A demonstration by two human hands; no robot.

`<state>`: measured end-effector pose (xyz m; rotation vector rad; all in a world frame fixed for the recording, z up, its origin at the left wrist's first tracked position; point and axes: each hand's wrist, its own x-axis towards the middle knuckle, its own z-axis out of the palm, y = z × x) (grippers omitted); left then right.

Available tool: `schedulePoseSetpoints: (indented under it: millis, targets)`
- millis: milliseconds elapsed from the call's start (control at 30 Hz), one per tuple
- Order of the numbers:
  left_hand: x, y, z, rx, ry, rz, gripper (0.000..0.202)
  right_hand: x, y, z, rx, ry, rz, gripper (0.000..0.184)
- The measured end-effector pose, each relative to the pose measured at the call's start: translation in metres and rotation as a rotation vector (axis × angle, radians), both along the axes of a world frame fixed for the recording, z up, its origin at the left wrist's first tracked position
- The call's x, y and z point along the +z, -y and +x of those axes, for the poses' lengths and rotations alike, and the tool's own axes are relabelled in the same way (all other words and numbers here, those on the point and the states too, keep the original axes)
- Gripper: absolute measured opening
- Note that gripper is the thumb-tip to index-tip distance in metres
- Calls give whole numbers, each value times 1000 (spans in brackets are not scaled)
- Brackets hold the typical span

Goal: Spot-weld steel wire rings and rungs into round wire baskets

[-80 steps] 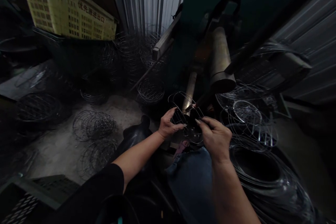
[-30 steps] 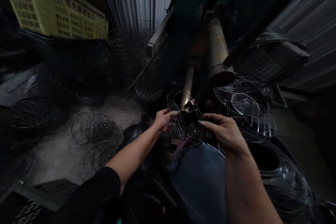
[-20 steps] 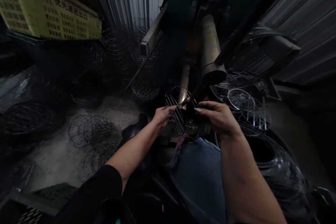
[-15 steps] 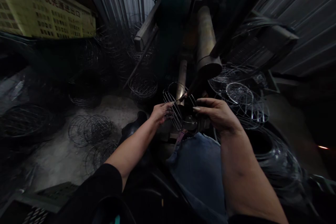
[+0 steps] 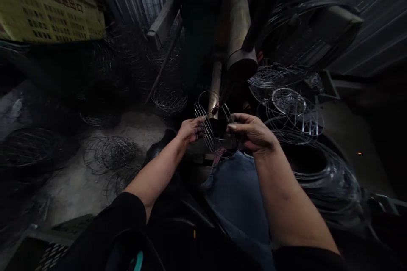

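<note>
My left hand [image 5: 190,129] and my right hand [image 5: 251,132] both grip a small wire basket frame [image 5: 212,125] made of thin metal rods and rings. I hold it in front of me, just under the tip of a metal machine arm [image 5: 239,38] with a thinner rod [image 5: 215,87] beside it. My left fingers curl round the frame's left side. My right fingers close over its right side. My knee in blue jeans [image 5: 233,194] lies directly below.
Finished wire baskets [image 5: 111,152] lie on the concrete floor at left and pile up at the back. Coils of wire rings [image 5: 314,173] and more wire frames [image 5: 291,108] sit at right. A yellow sign [image 5: 47,8] hangs at top left. Corrugated metal walls stand behind.
The wire frame has been turned in my hands, its ribbed side now facing left. The view has tilted downward, so the machine and hands appear higher in the picture.
</note>
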<state>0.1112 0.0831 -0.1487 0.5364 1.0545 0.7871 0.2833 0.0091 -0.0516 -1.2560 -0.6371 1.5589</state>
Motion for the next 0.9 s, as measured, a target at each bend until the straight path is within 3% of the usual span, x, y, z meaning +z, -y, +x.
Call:
schedulePoseSetpoints:
  millis: [300, 467, 700, 800, 900]
  targets:
    - [1, -2, -1, 4, -7, 12, 38, 1, 2, -5, -92, 126, 97, 52]
    - [1, -4, -2, 8, 2, 22, 38, -2, 3, -7, -167, 151, 103, 51]
    - [3, 1, -4, -3, 32, -44, 41, 1, 6, -8, -169, 189, 132, 47]
    - [0, 1, -5, -3, 44, -111, 44, -6, 14, -3, -206, 304, 197, 46]
    - [-2, -1, -5, 9, 47, -156, 46, -15, 24, 0, -153, 511, 222, 40]
